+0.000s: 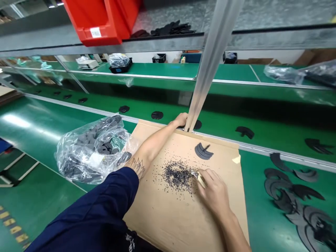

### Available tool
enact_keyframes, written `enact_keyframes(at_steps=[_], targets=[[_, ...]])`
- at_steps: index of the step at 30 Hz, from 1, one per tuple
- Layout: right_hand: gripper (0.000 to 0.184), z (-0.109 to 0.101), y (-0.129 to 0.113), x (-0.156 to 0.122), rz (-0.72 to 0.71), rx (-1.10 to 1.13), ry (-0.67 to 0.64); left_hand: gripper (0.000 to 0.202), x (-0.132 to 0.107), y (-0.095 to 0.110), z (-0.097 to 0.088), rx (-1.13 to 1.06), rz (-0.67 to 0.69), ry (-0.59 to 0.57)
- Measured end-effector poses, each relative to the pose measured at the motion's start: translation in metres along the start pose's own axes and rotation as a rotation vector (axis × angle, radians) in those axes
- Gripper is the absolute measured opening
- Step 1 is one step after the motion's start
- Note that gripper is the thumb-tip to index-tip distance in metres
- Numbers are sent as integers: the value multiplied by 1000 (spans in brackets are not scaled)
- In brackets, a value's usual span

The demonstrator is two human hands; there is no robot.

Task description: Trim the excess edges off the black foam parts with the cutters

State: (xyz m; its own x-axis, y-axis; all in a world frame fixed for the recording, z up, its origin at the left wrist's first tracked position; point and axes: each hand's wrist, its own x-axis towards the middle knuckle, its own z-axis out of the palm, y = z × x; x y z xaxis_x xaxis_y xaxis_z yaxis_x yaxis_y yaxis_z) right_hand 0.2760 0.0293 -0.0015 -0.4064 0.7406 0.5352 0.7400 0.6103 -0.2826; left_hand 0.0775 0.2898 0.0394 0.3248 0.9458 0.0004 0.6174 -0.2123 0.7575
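Note:
My left hand (pixel 181 120) reaches forward to the far edge of the cardboard sheet (pixel 162 210), beside the slanted metal post (pixel 210 66); its fingers are hidden behind the post, near a black piece (pixel 197 124) on the belt. My right hand (pixel 214 190) rests on the cardboard, closed around a small pale-handled tool (pixel 201 179) whose tip touches a heap of tiny dark scraps (pixel 178 176). A small stack of black curved pieces (pixel 202 152) lies on the cardboard just beyond my right hand.
A clear plastic bag of black parts (pixel 91 150) sits left of the cardboard. Several black curved pieces (pixel 296 196) are spread on the green table at right. More black pieces (pixel 156 115) ride the green conveyor. A red bin (pixel 102 21) stands on the shelf above.

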Motion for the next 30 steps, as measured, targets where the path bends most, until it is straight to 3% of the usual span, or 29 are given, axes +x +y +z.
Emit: enact_keyframes(at_steps=[5, 9, 11, 13, 16, 18, 20, 21, 23, 25, 28, 30], targets=[[12, 3, 0, 1, -7, 59, 5, 10, -38, -13, -50, 160, -73, 105], [18, 3, -10, 2, -39, 147, 27, 4, -116, -18, -82, 180, -40, 26], [31, 2, -22, 5, -57, 194, 49, 7, -166, -15, -80, 122, 7, -94], [42, 2, -37, 10, -73, 247, 66, 14, -212, -12, -67, -31, 90, -291], [39, 5, -60, 18, -134, 334, 46, 19, -254, -9, -46, -233, 138, -465], [33, 9, -69, 23, -167, 376, 16, 20, -255, -12, -43, -259, 174, -562], [31, 13, -72, 26, -146, 405, 13, 23, -234, -21, -53, -109, 149, -546], [28, 15, -72, 26, -122, 414, 23, 24, -218, -27, -62, 5, 107, -484], [23, 17, -69, 27, -87, 422, 45, 23, -182, -41, -84, 237, -27, -210], [20, 17, -66, 26, -90, 422, 46, 19, -148, -56, -105, 332, -110, -7], [20, 16, -64, 22, -114, 416, 40, 28, -115, -74, -121, 401, -226, 189], [20, 16, -63, 19, -126, 398, 44, 29, -104, -80, -121, 425, -285, 249]])
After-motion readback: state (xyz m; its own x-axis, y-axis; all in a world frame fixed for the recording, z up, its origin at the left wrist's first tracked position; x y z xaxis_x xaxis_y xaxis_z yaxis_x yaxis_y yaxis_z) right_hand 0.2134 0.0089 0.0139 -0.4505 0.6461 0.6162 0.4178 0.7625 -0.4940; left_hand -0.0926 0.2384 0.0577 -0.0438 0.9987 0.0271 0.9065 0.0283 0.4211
